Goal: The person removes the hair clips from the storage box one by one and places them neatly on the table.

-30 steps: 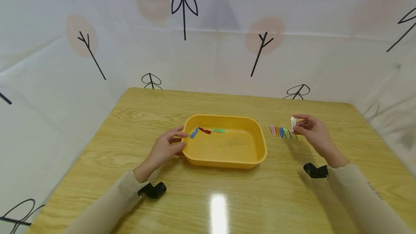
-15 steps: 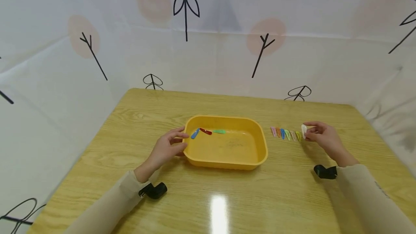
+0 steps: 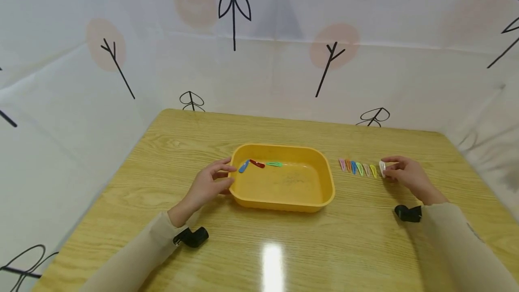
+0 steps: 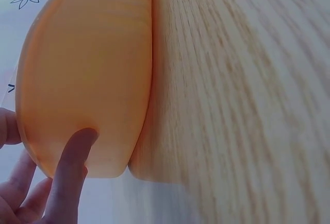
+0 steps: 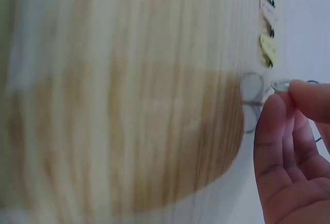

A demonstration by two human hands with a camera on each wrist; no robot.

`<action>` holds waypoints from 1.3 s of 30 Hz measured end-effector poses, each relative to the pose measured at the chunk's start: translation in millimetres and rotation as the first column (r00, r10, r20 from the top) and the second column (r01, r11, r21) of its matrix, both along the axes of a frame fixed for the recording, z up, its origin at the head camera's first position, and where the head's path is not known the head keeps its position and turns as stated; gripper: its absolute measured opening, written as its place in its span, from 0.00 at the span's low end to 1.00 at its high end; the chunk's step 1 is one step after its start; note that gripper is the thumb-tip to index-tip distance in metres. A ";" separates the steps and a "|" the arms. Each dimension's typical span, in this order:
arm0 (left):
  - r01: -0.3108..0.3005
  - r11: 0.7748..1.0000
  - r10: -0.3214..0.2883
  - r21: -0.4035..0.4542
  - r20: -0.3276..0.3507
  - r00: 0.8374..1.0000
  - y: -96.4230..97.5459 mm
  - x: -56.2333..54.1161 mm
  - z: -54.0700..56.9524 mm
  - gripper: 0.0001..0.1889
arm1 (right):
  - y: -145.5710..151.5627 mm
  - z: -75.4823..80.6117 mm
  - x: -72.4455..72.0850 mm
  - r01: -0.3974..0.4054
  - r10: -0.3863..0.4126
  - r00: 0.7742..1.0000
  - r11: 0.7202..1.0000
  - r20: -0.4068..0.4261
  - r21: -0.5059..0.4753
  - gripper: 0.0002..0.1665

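Observation:
My right hand (image 3: pixel 409 176) pinches a white snap hair clip (image 3: pixel 382 169) between thumb and fingertips, low over the table at the right end of a row of hair clips. The right wrist view shows the tip of this white hair clip (image 5: pixel 280 85) past the fingertips; the rest is hidden by them. Nearest to it lies a yellow hair clip (image 3: pixel 373 171). My left hand (image 3: pixel 208 182) holds the left rim of a yellow plastic tray (image 3: pixel 279 203). In the left wrist view one finger (image 4: pixel 77 154) presses the tray's outer wall, with other fingers at the rim.
Inside the tray lie a blue hair clip (image 3: pixel 244 166), a red hair clip (image 3: pixel 257 163) and a green hair clip (image 3: pixel 275 164). Right of the tray, the row runs from a pink hair clip (image 3: pixel 342 164) through several colours. A patterned cloth (image 3: pixel 267 75) hangs behind the wooden table (image 3: pixel 182 139).
My right hand has moved right and down with the white hair clip, from above the row to beyond the yellow clip. The left hand stays at the tray.

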State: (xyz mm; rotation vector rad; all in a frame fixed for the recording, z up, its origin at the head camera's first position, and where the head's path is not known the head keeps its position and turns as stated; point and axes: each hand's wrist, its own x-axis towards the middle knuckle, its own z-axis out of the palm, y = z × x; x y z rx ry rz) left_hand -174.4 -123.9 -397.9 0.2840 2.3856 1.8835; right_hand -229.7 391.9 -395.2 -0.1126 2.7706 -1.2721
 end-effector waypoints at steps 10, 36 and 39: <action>0.001 1.000 -0.001 -0.006 -0.008 1.000 -0.6 1.0 0.4 0.16 | 6.3 -3.5 -4.9 -0.038 0.036 0.999 0.994 0.026 0.101 0.28; 0.012 1.000 -0.012 0.019 -0.007 1.000 -0.5 0.6 1.1 0.16 | 2.3 3.0 -5.1 -0.063 0.051 0.995 0.987 0.080 0.149 0.30; 0.010 1.000 -0.010 0.021 -0.002 1.000 -0.5 1.3 1.6 0.16 | 0.9 3.9 -4.1 -0.063 0.053 0.996 0.987 0.078 0.145 0.31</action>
